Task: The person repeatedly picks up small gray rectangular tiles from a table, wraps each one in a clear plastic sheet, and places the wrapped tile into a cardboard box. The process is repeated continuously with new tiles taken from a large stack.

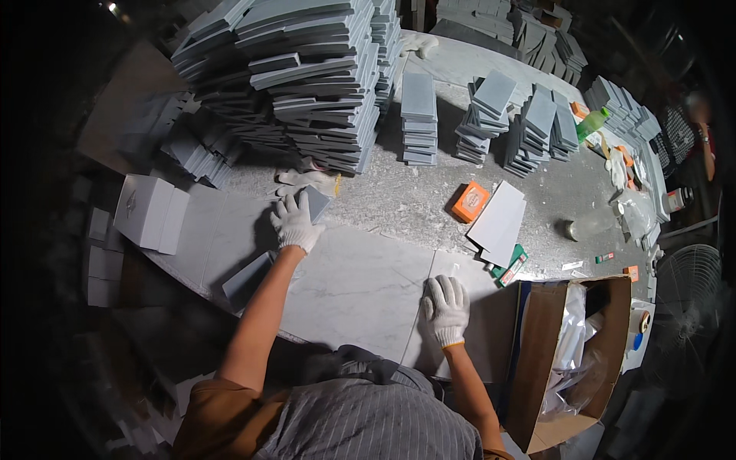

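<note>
My left hand (296, 225), in a white knit glove, has its fingers and thumb around the near end of a small flat grey box (317, 202). A loose white glove (307, 182) lies just beyond that box. Another flat grey box (248, 280) rests on the table at the left, partly hidden by my left forearm. My right hand (447, 308), gloved the same way, lies palm down with its fingers stretched out on the white marble-patterned table top (360, 276). Nothing shows in it.
A tall pile of grey boxes (322, 100) stands at the far left, with shorter stacks (419, 126) beside it. White sheets (498, 222) and an orange box (470, 202) lie at right centre. An open cardboard carton (540, 337) with plastic film is at my right. A white box (151, 213) stands left.
</note>
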Demonstrator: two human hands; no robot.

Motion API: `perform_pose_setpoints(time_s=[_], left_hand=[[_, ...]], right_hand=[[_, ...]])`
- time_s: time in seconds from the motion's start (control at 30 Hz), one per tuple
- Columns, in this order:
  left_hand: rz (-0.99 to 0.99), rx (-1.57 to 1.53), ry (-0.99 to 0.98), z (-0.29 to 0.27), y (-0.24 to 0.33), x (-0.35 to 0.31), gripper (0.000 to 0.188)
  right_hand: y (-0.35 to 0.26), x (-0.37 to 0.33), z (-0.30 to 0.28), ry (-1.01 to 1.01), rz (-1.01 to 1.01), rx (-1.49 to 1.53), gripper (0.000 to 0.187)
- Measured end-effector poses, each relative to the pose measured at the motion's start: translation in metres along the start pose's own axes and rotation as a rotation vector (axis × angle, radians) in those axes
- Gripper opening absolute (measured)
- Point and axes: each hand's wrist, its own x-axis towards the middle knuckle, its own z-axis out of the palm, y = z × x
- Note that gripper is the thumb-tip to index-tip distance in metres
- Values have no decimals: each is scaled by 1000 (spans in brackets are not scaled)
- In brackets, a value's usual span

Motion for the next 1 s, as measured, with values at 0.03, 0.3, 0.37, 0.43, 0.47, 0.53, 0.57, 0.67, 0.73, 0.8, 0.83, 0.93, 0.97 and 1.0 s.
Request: perform_pose_setpoints(time_s=[0.03, 0.3, 0.37, 0.43, 0.47, 0.53, 0.57, 0.67, 0.73, 0.8, 0.83, 0.93, 0.97, 1.0], left_hand=[[-14, -60, -47, 6, -10, 5, 95], [-47, -264, -168, 25, -29, 23, 105], [-46, -297, -144, 33, -35, 31, 104], [-46, -335, -146, 37, -41, 31, 102], [-45, -351, -147, 40, -40, 33, 100], [-23, -327, -128, 39, -40, 28, 101], [-12, -314, -118, 38, -39, 25, 101], [-52, -350, -141, 22, -34, 22, 102], [-40, -313, 17, 16, -31, 19, 99], [-60, -377, 32, -15, -11, 11, 94], [-23, -470, 56, -16, -3, 10, 94], [113, -775, 5, -26, 32, -3, 90], [163, -875, -46, -32, 50, -8, 89], [210, -948, -89, -39, 68, -13, 88]], right_hand=[[0, 1, 0, 6, -8, 4, 41], [1, -3, 2, -19, 30, 10, 40], [3, -6, 5, -15, 29, -13, 42], [5, -9, 8, -24, 13, -13, 43], [9, -7, 7, -11, 2, -18, 43], [5, -4, 6, -12, 1, -5, 43], [3, -3, 4, -20, 8, -4, 43], [-1, -3, -2, -29, 16, 7, 43], [2, -3, 1, -36, 25, 5, 43], [3, -7, 2, -26, 32, 13, 43], [4, -6, 2, -18, 25, 13, 43], [7, -11, 2, -47, 40, 7, 44], [8, -11, 1, -49, 43, 4, 44], [9, -9, 0, -53, 26, 22, 45]])
